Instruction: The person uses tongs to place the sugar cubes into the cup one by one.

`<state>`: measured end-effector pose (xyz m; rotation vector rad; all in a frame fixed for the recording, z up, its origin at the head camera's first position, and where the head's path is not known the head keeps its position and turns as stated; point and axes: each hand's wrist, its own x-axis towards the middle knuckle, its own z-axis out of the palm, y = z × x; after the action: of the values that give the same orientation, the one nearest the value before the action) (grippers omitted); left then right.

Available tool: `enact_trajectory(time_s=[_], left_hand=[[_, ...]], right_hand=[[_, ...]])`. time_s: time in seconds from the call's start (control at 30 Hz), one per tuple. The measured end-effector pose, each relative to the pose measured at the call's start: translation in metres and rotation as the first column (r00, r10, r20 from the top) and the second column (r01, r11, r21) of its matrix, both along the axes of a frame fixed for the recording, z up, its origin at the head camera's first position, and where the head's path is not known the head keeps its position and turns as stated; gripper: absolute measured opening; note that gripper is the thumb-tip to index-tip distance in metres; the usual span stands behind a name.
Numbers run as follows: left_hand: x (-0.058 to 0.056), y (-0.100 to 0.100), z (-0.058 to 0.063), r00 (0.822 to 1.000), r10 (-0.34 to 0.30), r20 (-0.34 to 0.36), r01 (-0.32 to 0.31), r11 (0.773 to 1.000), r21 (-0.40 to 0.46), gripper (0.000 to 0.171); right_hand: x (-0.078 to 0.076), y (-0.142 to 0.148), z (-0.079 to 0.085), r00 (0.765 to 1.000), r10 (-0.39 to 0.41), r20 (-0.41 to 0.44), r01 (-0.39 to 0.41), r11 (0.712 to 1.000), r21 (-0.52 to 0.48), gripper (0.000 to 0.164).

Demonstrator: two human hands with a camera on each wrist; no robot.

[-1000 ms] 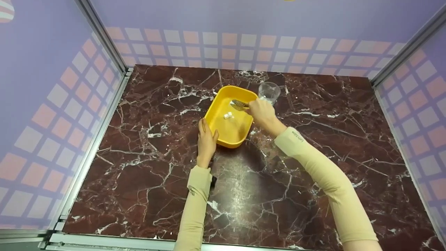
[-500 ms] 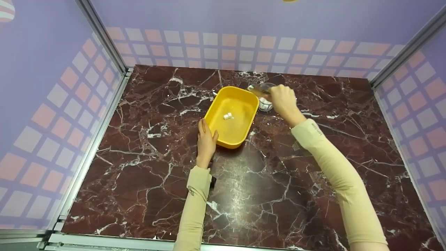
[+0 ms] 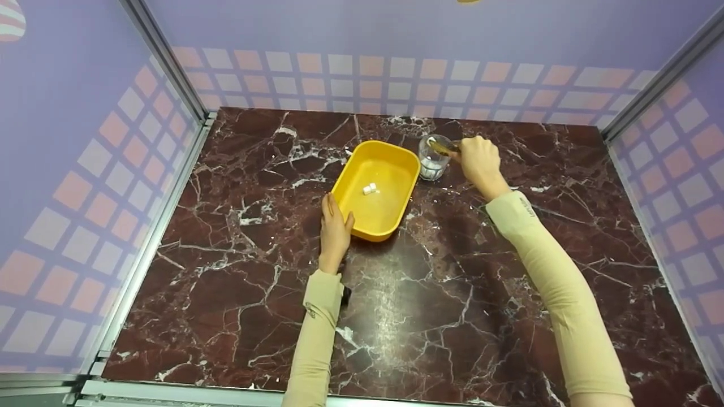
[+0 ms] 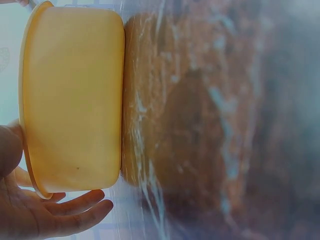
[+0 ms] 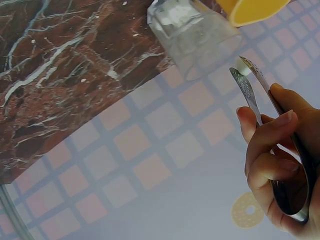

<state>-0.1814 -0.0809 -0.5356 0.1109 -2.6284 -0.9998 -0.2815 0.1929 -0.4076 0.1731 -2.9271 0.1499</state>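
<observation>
My right hand [image 3: 481, 164] holds metal tongs [image 5: 244, 89], and a small white piece [image 5: 243, 66] sits pinched between their tips. In the head view the tongs reach over the mouth of a clear glass [image 3: 425, 148]. White pieces [image 3: 432, 168] lie at the bottom of that glass. To its left stands a yellow plastic basin [image 3: 374, 217], with a few small white cubes [image 3: 369, 189] on its floor. My left hand [image 3: 335, 232] grips the basin's near left side; the left wrist view has the thumb at the rim and fingers [image 4: 82, 215] along the outer wall.
Everything stands on a dark red marbled tabletop [image 3: 237, 294]. Purple panels [image 3: 396, 28] with a pink and white checked band close in the back and both sides. A metal rail [image 3: 186, 390] runs along the front edge.
My right hand has moved the tongs rightward, from inside the basin to over the glass, and a white piece now shows at their tips. The left hand and basin stay put.
</observation>
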Motion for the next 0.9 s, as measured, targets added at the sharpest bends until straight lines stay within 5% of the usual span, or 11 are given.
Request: enact_trajectory(time_s=[0.9], left_hand=[[0.001, -0.001, 0.0, 0.999, -0.028, 0.02, 0.028, 1.0, 0.01, 0.06]], right_hand=[[0.011, -0.009, 0.003, 0.999, 0.029, -0.019, -0.029, 0.999, 0.014, 0.046]])
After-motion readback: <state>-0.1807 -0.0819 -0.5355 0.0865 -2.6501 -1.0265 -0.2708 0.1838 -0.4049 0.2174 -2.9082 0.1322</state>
